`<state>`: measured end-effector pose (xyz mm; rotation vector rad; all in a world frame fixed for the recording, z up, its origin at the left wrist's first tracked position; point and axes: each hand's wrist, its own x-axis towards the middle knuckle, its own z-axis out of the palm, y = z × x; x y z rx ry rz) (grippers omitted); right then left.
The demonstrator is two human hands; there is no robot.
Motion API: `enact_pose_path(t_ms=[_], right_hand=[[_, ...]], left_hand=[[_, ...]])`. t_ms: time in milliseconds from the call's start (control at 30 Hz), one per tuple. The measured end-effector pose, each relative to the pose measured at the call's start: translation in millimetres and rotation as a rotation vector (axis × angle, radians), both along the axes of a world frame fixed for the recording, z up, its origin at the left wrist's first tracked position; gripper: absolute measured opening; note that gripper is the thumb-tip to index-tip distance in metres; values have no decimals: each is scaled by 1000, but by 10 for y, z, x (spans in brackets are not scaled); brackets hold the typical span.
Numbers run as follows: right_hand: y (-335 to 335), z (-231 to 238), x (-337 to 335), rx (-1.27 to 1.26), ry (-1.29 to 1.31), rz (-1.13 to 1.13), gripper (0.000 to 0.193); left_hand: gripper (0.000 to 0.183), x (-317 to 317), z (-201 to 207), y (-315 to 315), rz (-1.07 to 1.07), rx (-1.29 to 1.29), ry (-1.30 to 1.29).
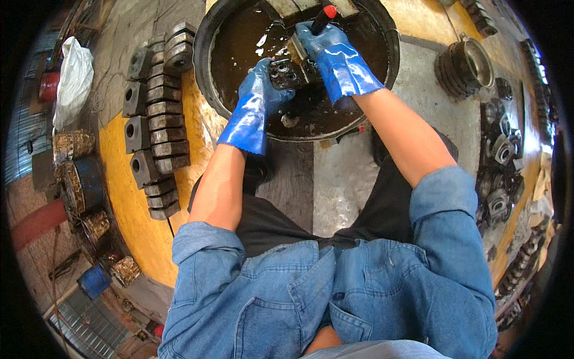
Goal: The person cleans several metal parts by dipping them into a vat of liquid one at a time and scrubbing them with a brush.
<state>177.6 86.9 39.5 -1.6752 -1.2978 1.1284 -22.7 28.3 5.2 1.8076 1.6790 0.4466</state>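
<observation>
Head view: the left hand [261, 90], in a blue glove, has its fingers closed around a dark metal block [286, 73] held over a round black basin [206, 66] of dark liquid. The right hand [326, 48], also gloved, grips a red-handled brush [317, 24] whose head touches the block. Rows of grey blocks [156, 113] lie on the floor to the left

Ahead of you sits the basin [206, 54]; your left hand [261, 90] holds the block [286, 73] over it, your right hand [326, 48] just behind. Stacked blocks [156, 119] lie left, a ring [465, 66] and parts [501, 155] right.
</observation>
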Motion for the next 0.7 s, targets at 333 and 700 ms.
enact_pose_path(t_ms=[333,700], right_hand=[[-113,-45,70,-23,-216,68,46],[-462,-45,123,-72,-144,148,45]], left_hand=[[78,189,296,-61,3,25,60],[76,183,267,-50,33,0,55]])
